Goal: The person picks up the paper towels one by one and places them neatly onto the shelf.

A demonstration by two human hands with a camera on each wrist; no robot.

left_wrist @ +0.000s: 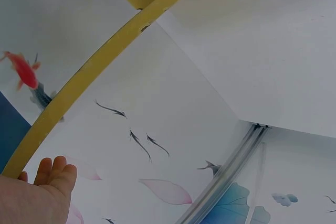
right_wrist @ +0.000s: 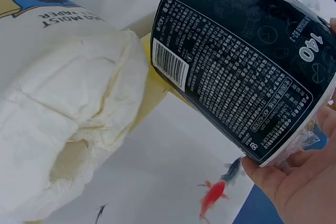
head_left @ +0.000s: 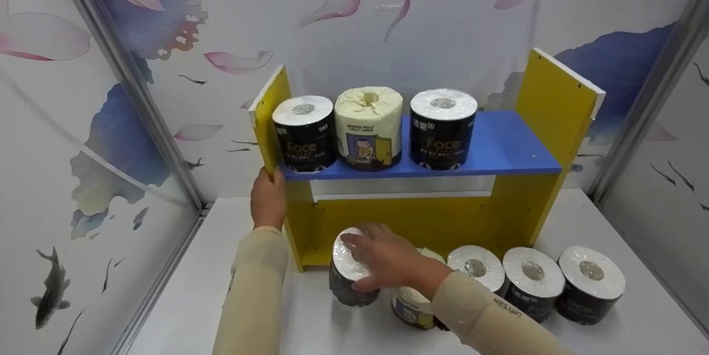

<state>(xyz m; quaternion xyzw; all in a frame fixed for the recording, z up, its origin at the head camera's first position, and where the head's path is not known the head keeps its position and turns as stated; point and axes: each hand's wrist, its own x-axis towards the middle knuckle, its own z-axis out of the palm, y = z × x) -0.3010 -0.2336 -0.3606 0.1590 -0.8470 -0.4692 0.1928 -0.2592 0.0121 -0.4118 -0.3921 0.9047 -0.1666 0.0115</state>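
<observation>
Black-sided, white-topped cylindrical paper roll (head_left: 344, 278), clamped in right hand (head_left: 392, 258), may slip if its glossy plastic wrap slides; left hand (head_left: 268, 201) grips yellow flat side panel (head_left: 265, 122).

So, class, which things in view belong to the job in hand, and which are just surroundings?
In the job:
right hand, holding a black-wrapped roll
left hand, touching the shelf unit
three rolls on its blue board
cream roll and three dark rolls standing lower down

Just surroundings:
white table
patterned walls
metal posts
</observation>
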